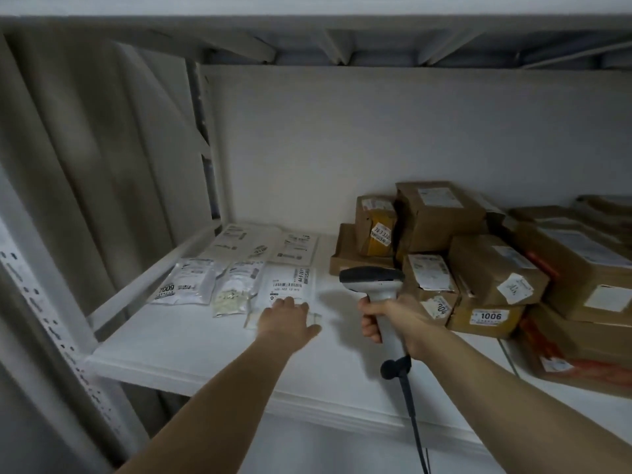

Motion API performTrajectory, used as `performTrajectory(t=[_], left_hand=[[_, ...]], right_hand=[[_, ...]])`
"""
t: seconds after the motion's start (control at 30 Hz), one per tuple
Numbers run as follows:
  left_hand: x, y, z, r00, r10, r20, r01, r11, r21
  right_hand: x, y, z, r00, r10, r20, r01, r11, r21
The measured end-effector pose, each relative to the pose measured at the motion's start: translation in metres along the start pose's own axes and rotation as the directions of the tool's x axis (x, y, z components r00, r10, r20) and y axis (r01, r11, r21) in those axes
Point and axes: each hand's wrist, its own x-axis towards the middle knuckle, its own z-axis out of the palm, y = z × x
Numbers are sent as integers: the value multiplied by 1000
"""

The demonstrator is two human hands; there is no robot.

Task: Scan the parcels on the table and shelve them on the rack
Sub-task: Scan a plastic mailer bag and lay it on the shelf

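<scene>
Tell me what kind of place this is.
Probably a parcel depot or pickup point's storage rack: labelled cardboard boxes stacked on a white shelf, flat mailers with barcode labels beside them, and a corded barcode scanner in the right hand.

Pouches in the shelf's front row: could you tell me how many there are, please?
3: the pouch marked 1009 at left, the clear pouch in the middle, the white pouch under the left hand. Others may lie beneath.
</scene>
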Motion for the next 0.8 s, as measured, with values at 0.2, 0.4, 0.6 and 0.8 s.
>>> performTrajectory(t=[0.2, 0.4, 0.6, 0.8], left_hand=[[18, 18, -2, 975, 68, -210, -72, 997, -12], [1, 89, -26, 889, 258, -379, -316, 944, -97], [-51, 205, -53, 807, 443, -392, -497, 866, -45], [-136, 379, -60, 637, 673, -376, -716, 697, 35]], right_hand=[[-1, 8, -20, 999, 32, -39, -32, 999, 11], [-38, 19, -64, 995, 11, -102, -9, 1000, 23], [-126, 42, -154, 979, -11, -204, 16, 1000, 23], [-255, 93, -285, 903, 33, -428, -2, 997, 73]])
